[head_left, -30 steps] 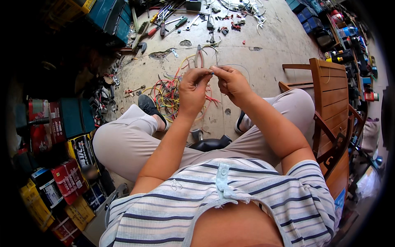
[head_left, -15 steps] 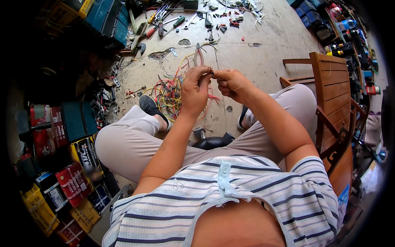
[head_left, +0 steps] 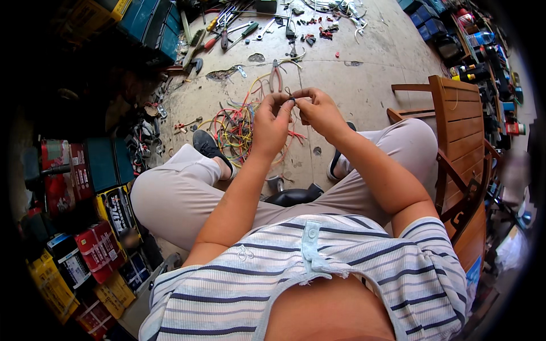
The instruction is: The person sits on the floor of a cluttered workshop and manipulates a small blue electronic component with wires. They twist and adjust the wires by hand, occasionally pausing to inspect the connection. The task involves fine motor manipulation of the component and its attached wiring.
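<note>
Your left hand [head_left: 269,132] and right hand [head_left: 324,117] meet out in front of you, each pinching at a small dark piece [head_left: 292,99] — too small to make out clearly — held up between them over the floor [head_left: 369,88]. Pliers [head_left: 275,67] lie just beyond your left hand, handles spread, and a tangle of coloured wires [head_left: 230,135] sits beside your left shoe [head_left: 205,145].

You sat in cluttered workshop. Pitted grey concrete floor [head_left: 378,59] held green-handled metal screwdriver [head_left: 249,30], steel pliers with reddish grips [head_left: 275,69], tangled red and yellow wires [head_left: 234,136]. Stacked red and yellow boxes [head_left: 98,251] stood at your left, crowded brown-edged shelf [head_left: 466,48] at right.
</note>
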The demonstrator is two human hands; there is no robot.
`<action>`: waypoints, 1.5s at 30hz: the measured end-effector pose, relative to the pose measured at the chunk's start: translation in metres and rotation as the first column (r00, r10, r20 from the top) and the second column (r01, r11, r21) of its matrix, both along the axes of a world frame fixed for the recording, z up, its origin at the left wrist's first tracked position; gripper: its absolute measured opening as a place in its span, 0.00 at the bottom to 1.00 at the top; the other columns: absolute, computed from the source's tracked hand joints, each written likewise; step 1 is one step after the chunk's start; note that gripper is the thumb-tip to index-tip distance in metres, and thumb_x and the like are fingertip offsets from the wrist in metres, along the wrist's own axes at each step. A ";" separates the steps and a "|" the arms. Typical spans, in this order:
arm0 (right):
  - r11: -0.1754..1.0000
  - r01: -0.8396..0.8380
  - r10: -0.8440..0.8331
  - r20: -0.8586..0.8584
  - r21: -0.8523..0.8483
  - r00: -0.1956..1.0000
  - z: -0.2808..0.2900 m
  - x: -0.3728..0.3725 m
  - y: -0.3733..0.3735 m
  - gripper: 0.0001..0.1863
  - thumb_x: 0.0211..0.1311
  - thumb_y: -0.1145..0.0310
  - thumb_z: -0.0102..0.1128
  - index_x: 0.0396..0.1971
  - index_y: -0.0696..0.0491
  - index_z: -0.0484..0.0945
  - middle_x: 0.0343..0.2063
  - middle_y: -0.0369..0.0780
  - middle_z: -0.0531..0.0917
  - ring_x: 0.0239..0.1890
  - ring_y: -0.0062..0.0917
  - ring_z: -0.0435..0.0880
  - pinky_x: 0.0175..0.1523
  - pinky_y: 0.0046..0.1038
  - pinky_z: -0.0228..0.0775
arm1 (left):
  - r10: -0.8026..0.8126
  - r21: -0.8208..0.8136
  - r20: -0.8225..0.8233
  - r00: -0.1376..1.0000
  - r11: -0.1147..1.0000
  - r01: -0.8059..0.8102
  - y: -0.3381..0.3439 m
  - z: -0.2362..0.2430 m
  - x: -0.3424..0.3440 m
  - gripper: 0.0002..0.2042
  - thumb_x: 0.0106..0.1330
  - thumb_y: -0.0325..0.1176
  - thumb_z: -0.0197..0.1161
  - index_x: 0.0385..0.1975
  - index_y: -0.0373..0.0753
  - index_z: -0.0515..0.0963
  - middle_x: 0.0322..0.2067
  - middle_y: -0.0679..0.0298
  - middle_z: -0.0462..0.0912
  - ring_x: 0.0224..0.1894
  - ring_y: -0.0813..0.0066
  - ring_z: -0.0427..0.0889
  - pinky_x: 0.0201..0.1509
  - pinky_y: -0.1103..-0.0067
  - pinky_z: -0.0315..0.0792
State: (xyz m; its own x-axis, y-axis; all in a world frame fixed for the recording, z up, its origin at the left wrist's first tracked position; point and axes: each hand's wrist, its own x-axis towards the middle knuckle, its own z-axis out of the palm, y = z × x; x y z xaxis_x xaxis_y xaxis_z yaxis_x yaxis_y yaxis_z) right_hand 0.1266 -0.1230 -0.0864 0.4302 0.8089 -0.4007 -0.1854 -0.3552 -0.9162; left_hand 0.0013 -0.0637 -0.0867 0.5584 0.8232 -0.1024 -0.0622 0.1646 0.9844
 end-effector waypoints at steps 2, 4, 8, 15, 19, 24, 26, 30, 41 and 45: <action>1.000 0.003 -0.002 -0.042 0.023 0.999 0.004 -0.002 0.001 0.16 0.60 0.65 0.54 0.40 0.63 0.72 0.20 0.38 0.77 0.18 0.17 0.74 0.22 0.20 0.65 | 0.004 -0.057 0.040 0.999 0.998 -0.002 0.002 -0.001 0.000 0.07 0.63 0.27 0.58 0.38 0.34 0.73 0.31 0.68 0.77 0.28 0.86 0.72 0.31 0.88 0.68; 1.000 0.021 -0.021 -0.078 -0.005 0.997 0.014 -0.004 0.001 0.16 0.62 0.64 0.54 0.41 0.63 0.71 0.20 0.38 0.77 0.18 0.16 0.74 0.22 0.19 0.66 | 0.014 -0.077 0.070 0.997 0.997 -0.009 0.004 -0.005 0.000 0.07 0.63 0.27 0.58 0.38 0.34 0.73 0.31 0.68 0.77 0.27 0.86 0.72 0.30 0.88 0.67; 0.994 -0.098 0.097 -0.017 -0.047 0.995 0.028 -0.003 0.000 0.17 0.62 0.62 0.56 0.41 0.61 0.71 0.21 0.37 0.76 0.18 0.16 0.73 0.22 0.17 0.65 | 0.016 -0.138 0.038 0.999 0.990 -0.011 0.009 -0.010 -0.003 0.08 0.63 0.29 0.58 0.38 0.33 0.72 0.30 0.66 0.77 0.25 0.85 0.72 0.26 0.86 0.69; 0.972 -0.234 0.227 0.212 0.008 0.951 0.017 0.010 0.001 0.12 0.59 0.65 0.61 0.35 0.58 0.77 0.25 0.33 0.78 0.22 0.12 0.72 0.26 0.16 0.63 | -0.029 -0.163 -0.021 0.999 0.986 0.025 0.016 -0.011 -0.006 0.08 0.63 0.30 0.58 0.37 0.32 0.73 0.27 0.67 0.76 0.23 0.85 0.72 0.25 0.86 0.68; 0.957 -0.290 0.274 0.333 -0.001 0.902 0.020 0.012 -0.002 0.09 0.58 0.69 0.60 0.36 0.59 0.79 0.25 0.33 0.80 0.23 0.13 0.72 0.28 0.16 0.65 | -0.049 -0.241 -0.011 0.999 0.970 0.045 0.017 -0.003 -0.008 0.08 0.62 0.30 0.59 0.35 0.32 0.75 0.24 0.69 0.76 0.21 0.86 0.70 0.23 0.87 0.66; 0.915 -0.394 0.286 0.557 0.082 0.780 0.024 0.009 -0.004 0.07 0.59 0.74 0.58 0.35 0.61 0.78 0.24 0.33 0.79 0.23 0.14 0.72 0.29 0.18 0.66 | -0.095 -0.413 0.053 0.994 0.904 0.109 0.021 -0.002 -0.015 0.08 0.62 0.31 0.61 0.35 0.34 0.76 0.21 0.72 0.73 0.18 0.89 0.66 0.18 0.89 0.58; 0.902 -0.417 0.260 0.626 0.114 0.735 0.026 0.008 -0.004 0.06 0.59 0.74 0.58 0.35 0.61 0.77 0.23 0.33 0.79 0.24 0.14 0.71 0.29 0.18 0.66 | -0.098 -0.475 0.090 0.991 0.870 0.129 0.022 -0.002 -0.016 0.07 0.61 0.32 0.61 0.34 0.35 0.76 0.21 0.72 0.73 0.18 0.90 0.65 0.17 0.90 0.56; 0.915 -0.370 0.252 0.491 0.160 0.834 0.017 0.007 -0.005 0.07 0.60 0.72 0.58 0.34 0.60 0.78 0.23 0.33 0.77 0.24 0.13 0.71 0.29 0.17 0.64 | -0.057 -0.622 0.145 0.988 0.771 0.136 0.022 0.004 -0.016 0.08 0.61 0.33 0.62 0.33 0.35 0.76 0.20 0.73 0.72 0.16 0.90 0.64 0.16 0.91 0.55; 0.974 -0.219 0.225 -0.151 0.051 0.963 0.027 0.016 -0.004 0.10 0.58 0.67 0.61 0.34 0.58 0.79 0.24 0.32 0.77 0.21 0.11 0.67 0.25 0.14 0.56 | -0.178 -0.448 0.020 0.984 0.878 0.168 0.027 0.012 -0.020 0.07 0.60 0.30 0.63 0.34 0.35 0.76 0.26 0.69 0.78 0.20 0.88 0.66 0.21 0.88 0.59; 0.985 -0.165 0.171 -0.263 0.044 0.949 0.022 0.021 -0.005 0.09 0.58 0.68 0.60 0.34 0.58 0.78 0.25 0.33 0.77 0.21 0.11 0.67 0.24 0.13 0.57 | -0.202 -0.247 0.015 0.979 0.948 0.200 0.028 0.016 -0.020 0.08 0.59 0.29 0.63 0.35 0.34 0.77 0.28 0.67 0.80 0.26 0.85 0.73 0.29 0.86 0.68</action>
State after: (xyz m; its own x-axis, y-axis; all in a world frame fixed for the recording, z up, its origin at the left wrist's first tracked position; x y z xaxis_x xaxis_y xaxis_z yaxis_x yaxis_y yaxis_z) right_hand 0.1479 -0.1275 -0.0640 0.1680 0.8700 -0.4635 -0.3620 -0.3829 -0.8499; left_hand -0.0186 -0.0355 -0.0706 0.7076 0.6425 -0.2940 0.0069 0.4097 0.9122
